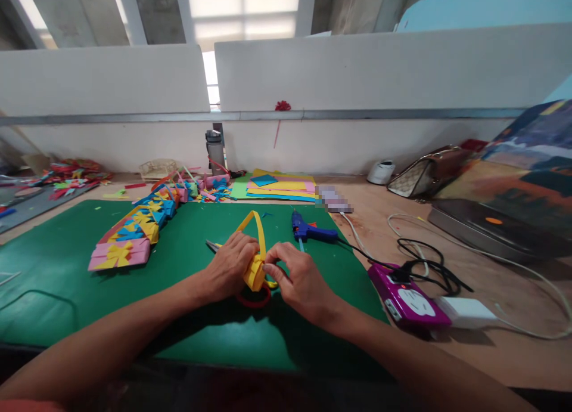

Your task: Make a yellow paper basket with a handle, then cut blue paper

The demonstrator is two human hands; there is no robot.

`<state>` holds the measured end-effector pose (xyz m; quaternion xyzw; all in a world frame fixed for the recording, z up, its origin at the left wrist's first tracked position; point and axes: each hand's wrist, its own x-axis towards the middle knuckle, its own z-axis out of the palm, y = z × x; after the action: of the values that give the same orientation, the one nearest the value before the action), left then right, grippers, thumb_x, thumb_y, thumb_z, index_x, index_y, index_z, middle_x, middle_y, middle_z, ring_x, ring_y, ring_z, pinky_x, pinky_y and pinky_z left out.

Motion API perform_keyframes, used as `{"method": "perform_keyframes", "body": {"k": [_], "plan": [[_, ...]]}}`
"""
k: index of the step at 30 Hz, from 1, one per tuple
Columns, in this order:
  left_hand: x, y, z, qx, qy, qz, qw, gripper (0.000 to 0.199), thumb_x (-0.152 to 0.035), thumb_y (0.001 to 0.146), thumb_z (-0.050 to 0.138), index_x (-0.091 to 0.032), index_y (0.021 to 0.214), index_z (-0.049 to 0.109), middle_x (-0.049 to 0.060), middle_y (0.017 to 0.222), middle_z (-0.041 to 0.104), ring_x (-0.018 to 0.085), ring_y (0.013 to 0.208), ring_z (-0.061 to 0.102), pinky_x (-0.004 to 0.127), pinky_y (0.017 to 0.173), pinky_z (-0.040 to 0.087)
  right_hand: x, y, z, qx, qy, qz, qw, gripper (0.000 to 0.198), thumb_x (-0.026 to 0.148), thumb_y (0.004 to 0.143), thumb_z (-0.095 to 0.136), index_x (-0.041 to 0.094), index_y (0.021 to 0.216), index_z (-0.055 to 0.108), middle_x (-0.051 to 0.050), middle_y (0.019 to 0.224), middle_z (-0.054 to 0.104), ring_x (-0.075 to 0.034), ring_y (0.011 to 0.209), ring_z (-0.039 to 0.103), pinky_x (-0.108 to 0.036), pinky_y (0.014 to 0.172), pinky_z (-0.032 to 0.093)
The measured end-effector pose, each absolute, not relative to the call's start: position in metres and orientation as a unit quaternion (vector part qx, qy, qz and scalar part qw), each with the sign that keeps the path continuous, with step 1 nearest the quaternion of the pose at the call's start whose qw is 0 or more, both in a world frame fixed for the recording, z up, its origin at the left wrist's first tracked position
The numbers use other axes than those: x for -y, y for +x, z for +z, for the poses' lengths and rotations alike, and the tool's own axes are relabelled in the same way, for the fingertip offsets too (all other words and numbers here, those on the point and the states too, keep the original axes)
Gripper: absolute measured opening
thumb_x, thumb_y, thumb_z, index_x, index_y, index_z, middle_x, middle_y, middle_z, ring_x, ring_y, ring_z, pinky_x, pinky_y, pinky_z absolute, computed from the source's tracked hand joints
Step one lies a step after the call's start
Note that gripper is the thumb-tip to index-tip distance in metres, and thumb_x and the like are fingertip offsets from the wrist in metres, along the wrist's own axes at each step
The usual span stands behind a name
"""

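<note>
A small yellow paper basket (254, 273) with a tall looped strip handle (260, 227) is held over the green mat. My left hand (232, 263) is closed round its left side, and the fingers cover much of it. Thumb and forefinger of my right hand (298, 278) pinch its right edge near the foot of the handle. Beneath both hands lies a pair of scissors (254, 299), its blade tip poking out to the left. A blue glue gun (310, 228) rests to the right, beyond my right hand.
Finished-looking paper bags with bows (120, 254) form a row at left. Stacked coloured paper (281, 186) and a grey bottle (215, 152) stand behind. A purple power strip (409, 299), a black cable (366, 254) and a dark case (487, 230) occupy the right.
</note>
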<state>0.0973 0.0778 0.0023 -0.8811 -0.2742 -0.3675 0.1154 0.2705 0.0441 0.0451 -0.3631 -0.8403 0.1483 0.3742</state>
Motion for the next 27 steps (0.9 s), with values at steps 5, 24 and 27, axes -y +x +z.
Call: {"method": "perform_keyframes", "body": {"k": [5,24,27], "plan": [[-0.0769,0.0976,0.0001,0.279,-0.869,-0.402,0.079,0.020,-0.028,0.076,0.058,-0.015,0.087,0.047,0.007,0.082,0.056,0.018,0.074,0.050,0.033,0.070,0.044,-0.0432,0.2703,0.0485,0.817,-0.370,0.225,0.381,0.012,0.015,0.081,0.048,0.019,0.069,0.048,0.001,0.068,0.055,-0.013,0.065,0.050,-0.025,0.062,0.038],[-0.0704,0.0982,0.0068,0.329,-0.839,-0.433,-0.026,0.024,-0.036,0.071,0.059,-0.016,0.079,0.050,0.003,0.070,0.053,0.015,0.062,0.049,0.028,0.054,0.043,-0.0473,0.2674,0.0499,0.739,-0.356,0.448,0.357,0.036,0.008,0.063,0.060,0.019,0.095,0.050,0.006,0.067,0.051,-0.010,0.063,0.050,-0.024,0.063,0.043],[-0.0716,0.0985,0.0033,0.340,-0.835,-0.430,-0.043,0.026,-0.037,0.069,0.060,-0.016,0.080,0.051,0.002,0.070,0.054,0.014,0.061,0.049,0.027,0.053,0.042,-0.0490,0.2662,0.0464,0.730,-0.359,0.464,0.351,0.035,0.008,0.063,0.061,0.019,0.095,0.051,0.007,0.065,0.051,-0.009,0.060,0.050,-0.024,0.062,0.043]]}}
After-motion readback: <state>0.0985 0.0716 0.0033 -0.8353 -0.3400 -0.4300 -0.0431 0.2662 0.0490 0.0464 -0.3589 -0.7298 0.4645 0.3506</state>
